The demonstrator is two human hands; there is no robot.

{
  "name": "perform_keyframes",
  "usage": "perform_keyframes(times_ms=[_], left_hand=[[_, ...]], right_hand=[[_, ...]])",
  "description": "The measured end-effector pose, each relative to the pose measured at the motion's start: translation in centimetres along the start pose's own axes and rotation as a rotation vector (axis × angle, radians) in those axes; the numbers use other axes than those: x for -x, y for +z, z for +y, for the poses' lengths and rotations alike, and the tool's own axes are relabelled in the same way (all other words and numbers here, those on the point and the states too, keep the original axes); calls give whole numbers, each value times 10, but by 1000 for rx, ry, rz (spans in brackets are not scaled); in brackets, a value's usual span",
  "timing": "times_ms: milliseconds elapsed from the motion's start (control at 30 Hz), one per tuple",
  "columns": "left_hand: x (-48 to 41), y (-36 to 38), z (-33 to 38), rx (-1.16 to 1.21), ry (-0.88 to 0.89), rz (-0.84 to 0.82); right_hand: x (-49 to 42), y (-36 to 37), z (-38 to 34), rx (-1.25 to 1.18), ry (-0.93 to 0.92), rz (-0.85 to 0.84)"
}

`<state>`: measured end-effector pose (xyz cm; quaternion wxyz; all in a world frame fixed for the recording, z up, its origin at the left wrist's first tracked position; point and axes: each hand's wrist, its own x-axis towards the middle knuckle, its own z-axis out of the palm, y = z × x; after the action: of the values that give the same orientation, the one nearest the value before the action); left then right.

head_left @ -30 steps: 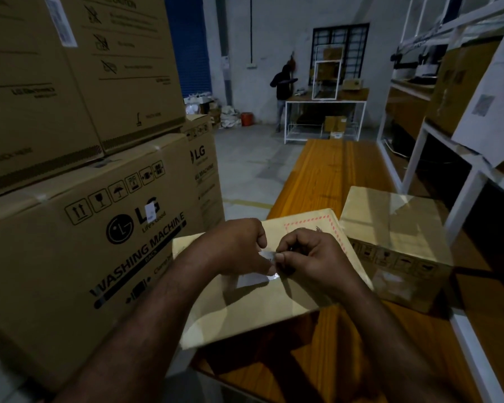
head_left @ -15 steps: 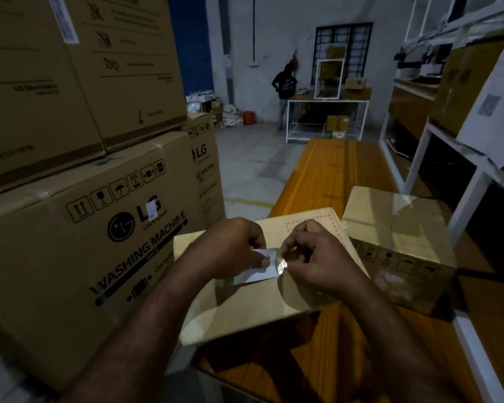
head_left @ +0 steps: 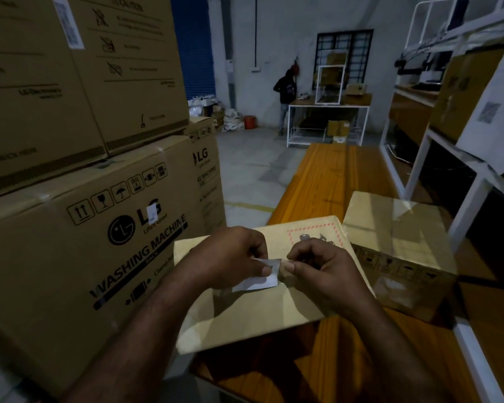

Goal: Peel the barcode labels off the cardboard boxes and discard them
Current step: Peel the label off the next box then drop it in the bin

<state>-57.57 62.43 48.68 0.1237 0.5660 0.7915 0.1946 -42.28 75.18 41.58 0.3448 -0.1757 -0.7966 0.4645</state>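
Note:
A flat cardboard box (head_left: 245,315) with a red dashed mark lies on the wooden table (head_left: 326,181) in front of me. Above its top is a white barcode label (head_left: 262,282), lifted off the cardboard. My left hand (head_left: 230,260) pinches the label's left part between thumb and curled fingers. My right hand (head_left: 317,269) has curled fingers and its thumb tip meets the label's right edge. Whether any part of the label is still stuck is hidden by my hands. A second cardboard box (head_left: 399,245) stands just to the right.
Tall stacked washing-machine boxes (head_left: 85,228) wall off the left, one bearing a small white sticker (head_left: 152,212). White metal shelving (head_left: 448,158) with boxes runs along the right. A person (head_left: 285,91) stands by a far table. The floor lies between.
The label has come up off the box top and shows more between my hands. My hands have drawn slightly apart, the right one shifting right.

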Motion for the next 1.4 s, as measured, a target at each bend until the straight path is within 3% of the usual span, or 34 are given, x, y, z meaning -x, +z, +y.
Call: perform_keyframes(times_ms=[200, 333, 533, 600, 700, 967, 1067, 1167, 1333, 1400], left_hand=[[2, -8, -5, 137, 13, 14], [7, -19, -10, 329, -22, 42], [-9, -12, -14, 557, -146, 466], [-11, -7, -14, 663, -168, 506], [-11, -1, -14, 862, -150, 426], [-35, 12, -56, 693, -117, 539], [-39, 10, -51, 556, -138, 620], [-45, 12, -45, 386, -120, 673], [-56, 12, -60, 456, -122, 709], [-58, 12, -61, 460, -127, 731]], right_hand=[[1, -2, -2, -309, 132, 70], [3, -3, -1, -312, 181, 108], [4, 12, -6, 269, 50, 131], [3, 19, -5, 363, 35, 134], [5, 29, -9, 534, -15, 108], [-16, 65, -23, 727, -78, 285], [12, 79, -23, 830, -147, 245], [11, 76, -22, 848, -103, 211], [-39, 83, -23, 845, 36, 341], [-26, 93, -26, 847, -16, 232]])
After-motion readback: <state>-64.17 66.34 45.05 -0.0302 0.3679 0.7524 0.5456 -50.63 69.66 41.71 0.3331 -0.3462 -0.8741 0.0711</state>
